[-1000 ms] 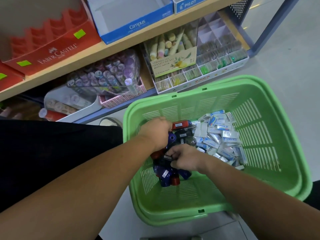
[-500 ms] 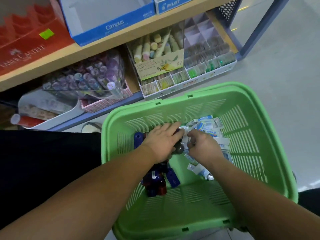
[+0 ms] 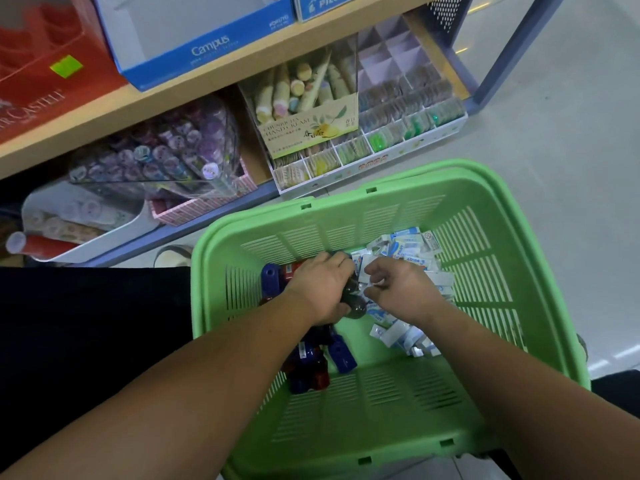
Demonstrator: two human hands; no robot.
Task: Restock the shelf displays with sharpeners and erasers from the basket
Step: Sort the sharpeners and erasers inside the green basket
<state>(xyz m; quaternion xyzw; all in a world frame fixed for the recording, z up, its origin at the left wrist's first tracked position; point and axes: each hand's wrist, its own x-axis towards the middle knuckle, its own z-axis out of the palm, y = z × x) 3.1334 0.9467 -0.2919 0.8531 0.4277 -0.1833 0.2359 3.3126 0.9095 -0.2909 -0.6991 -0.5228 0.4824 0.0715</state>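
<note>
With sharpeners (image 3: 356, 307) clenched in the left hand (image 3: 320, 289), erasers (image 3: 412, 251) should be gathered firmly by the right hand (image 3: 398, 289), whose hold cannot be told.

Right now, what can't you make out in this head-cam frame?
Head view: dark rounded item gripped in the left hand; fingers cover most of it, type unclear.
Head view: whether the right hand pinches any white-and-blue wrapped erasers; its own back hides the grip.
Head view: count of blue and red plastic sharpeners in the green plastic basket; left forearm covers some.
Head view: contents of the white divided display tray; too small, blurred.
</note>
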